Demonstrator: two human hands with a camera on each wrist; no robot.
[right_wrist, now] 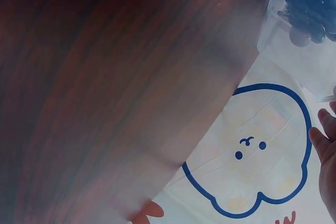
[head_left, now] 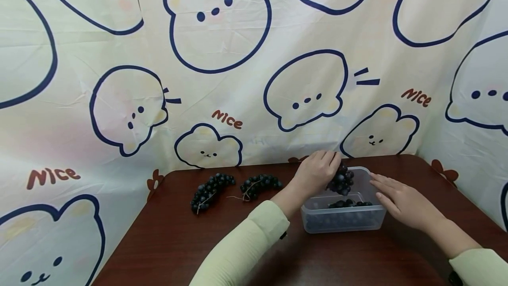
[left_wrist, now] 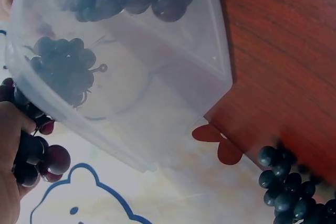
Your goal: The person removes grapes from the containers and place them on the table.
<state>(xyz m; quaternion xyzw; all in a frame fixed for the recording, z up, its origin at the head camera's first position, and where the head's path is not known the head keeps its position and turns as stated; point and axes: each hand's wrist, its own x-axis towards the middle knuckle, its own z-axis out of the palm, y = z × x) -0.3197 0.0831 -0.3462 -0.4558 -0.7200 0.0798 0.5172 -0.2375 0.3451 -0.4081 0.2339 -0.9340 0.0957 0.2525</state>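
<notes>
Left hand: fingers curled round the top of a grape bunch, grip closed on it. Bunch hangs just beyond the fingers, over the clear plastic container, not set down. Right hand: fingers extended, nothing gripped, fingertips at the container's near-side rim; can't confirm actual contact. Container sits between the two hands, below the left one, upright. More dark grapes lie inside it, below the held bunch.

Two further bunches off to the left of the left hand, both on the worktop: the nearer bunch, pale stem sticking out toward the far bunch. Worktop is reddish-brown wood grain. Printed cloth hangs beyond both hands.
</notes>
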